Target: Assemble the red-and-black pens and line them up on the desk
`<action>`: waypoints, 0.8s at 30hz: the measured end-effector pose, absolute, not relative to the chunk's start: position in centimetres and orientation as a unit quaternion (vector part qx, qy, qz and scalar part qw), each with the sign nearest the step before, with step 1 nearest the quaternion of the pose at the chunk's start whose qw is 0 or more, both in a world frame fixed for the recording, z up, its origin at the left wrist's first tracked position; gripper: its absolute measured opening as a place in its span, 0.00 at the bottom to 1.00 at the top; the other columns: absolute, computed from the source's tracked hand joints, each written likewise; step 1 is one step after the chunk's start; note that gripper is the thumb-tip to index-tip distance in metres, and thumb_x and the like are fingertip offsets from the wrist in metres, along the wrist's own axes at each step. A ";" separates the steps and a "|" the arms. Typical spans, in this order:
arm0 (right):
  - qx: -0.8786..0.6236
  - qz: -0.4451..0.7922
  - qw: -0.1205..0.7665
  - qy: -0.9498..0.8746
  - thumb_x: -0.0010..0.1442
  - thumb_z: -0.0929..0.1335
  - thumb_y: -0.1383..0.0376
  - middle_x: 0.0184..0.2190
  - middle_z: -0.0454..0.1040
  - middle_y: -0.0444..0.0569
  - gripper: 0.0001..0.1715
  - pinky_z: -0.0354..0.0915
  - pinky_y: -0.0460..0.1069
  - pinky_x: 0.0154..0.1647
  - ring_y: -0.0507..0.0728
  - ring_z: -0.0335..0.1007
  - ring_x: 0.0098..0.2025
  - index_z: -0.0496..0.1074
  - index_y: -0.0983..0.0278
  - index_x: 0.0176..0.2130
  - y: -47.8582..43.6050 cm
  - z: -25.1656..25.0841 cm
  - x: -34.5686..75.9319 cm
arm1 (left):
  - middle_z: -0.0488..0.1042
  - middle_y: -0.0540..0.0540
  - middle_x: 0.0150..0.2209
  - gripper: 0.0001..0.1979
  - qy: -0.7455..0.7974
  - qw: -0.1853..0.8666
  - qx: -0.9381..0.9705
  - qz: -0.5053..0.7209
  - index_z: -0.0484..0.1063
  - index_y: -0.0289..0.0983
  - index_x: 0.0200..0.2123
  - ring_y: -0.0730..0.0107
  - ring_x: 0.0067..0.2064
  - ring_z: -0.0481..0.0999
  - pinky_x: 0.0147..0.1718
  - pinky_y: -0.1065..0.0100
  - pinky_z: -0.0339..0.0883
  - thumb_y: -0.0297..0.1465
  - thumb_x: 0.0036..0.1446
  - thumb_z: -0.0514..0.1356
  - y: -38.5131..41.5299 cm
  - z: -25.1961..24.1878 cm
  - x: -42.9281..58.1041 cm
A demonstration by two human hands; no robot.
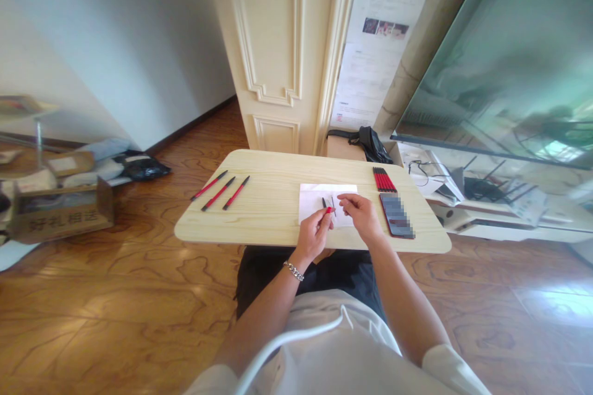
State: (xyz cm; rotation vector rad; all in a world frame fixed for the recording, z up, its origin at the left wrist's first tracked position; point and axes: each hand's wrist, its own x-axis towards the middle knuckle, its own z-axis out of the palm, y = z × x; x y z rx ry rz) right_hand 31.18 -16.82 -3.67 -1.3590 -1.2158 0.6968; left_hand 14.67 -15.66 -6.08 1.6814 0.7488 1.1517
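Observation:
My left hand (314, 231), with a chain bracelet on its wrist, pinches a small red pen part (329, 210) above a white sheet of paper (308, 197). To its right, over the same sheet, is my right hand (364, 216). Its fingertips are drawn together, but anything between them is too small to make out. Near the fingertips, a short black pen piece (324, 202) and a thin dark stick like a refill (333, 202) show against the paper. The two hands are close but apart.
Red-and-black pens (213, 192) lie at the left of the pale wooden table (273, 166). A row of similar pens (384, 179) and a phone (396, 216) are at the right. Beyond stand a cabinet with a black bag (373, 145) and a cardboard box (65, 213) on the floor.

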 end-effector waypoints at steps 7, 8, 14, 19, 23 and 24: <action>-0.543 0.334 0.578 -0.510 0.54 0.71 0.55 0.31 0.77 0.48 0.17 0.65 0.48 0.31 0.52 0.68 0.29 0.76 0.64 0.38 -18.2 -1.6 29.2 | 0.72 0.48 0.27 0.20 0.303 0.431 0.718 0.456 0.75 0.36 0.43 0.71 0.29 0.71 0.32 0.70 0.64 0.43 0.65 0.50 -15.9 -5.6 14.7; -0.550 0.327 0.571 -0.514 0.53 0.71 0.55 0.30 0.77 0.48 0.16 0.65 0.48 0.32 0.53 0.68 0.29 0.76 0.64 0.37 -18.2 -1.6 29.1 | 0.72 0.48 0.27 0.20 0.303 0.426 0.721 0.454 0.75 0.36 0.41 0.71 0.29 0.71 0.32 0.70 0.64 0.43 0.65 0.50 -15.9 -5.5 14.7; -0.569 0.310 0.538 -0.540 0.53 0.71 0.57 0.30 0.77 0.47 0.14 0.65 0.49 0.35 0.54 0.70 0.32 0.77 0.64 0.36 -18.4 -2.0 29.6 | 0.73 0.48 0.27 0.18 0.300 0.408 0.737 0.448 0.74 0.36 0.38 0.70 0.29 0.71 0.33 0.70 0.64 0.41 0.65 0.50 -15.9 -5.4 14.7; -0.575 0.307 0.531 -0.542 0.52 0.72 0.56 0.30 0.78 0.48 0.15 0.66 0.49 0.36 0.55 0.71 0.32 0.78 0.64 0.36 -18.4 -2.3 29.9 | 0.73 0.48 0.27 0.18 0.300 0.392 0.748 0.443 0.74 0.36 0.38 0.70 0.30 0.72 0.32 0.70 0.64 0.41 0.66 0.50 -15.9 -5.5 14.8; -0.580 0.305 0.523 -0.545 0.51 0.73 0.55 0.32 0.79 0.50 0.16 0.67 0.50 0.38 0.57 0.73 0.35 0.79 0.64 0.36 -18.5 -2.4 30.2 | 0.73 0.48 0.27 0.18 0.295 0.391 0.753 0.439 0.74 0.36 0.36 0.70 0.30 0.72 0.33 0.70 0.63 0.41 0.66 0.50 -15.9 -5.4 14.8; -0.579 0.305 0.519 -0.550 0.51 0.73 0.55 0.32 0.79 0.50 0.16 0.67 0.51 0.38 0.57 0.74 0.35 0.79 0.64 0.36 -18.6 -2.3 30.3 | 0.73 0.48 0.27 0.18 0.293 0.391 0.754 0.439 0.74 0.36 0.37 0.70 0.30 0.72 0.33 0.70 0.63 0.41 0.66 0.50 -15.9 -5.4 14.8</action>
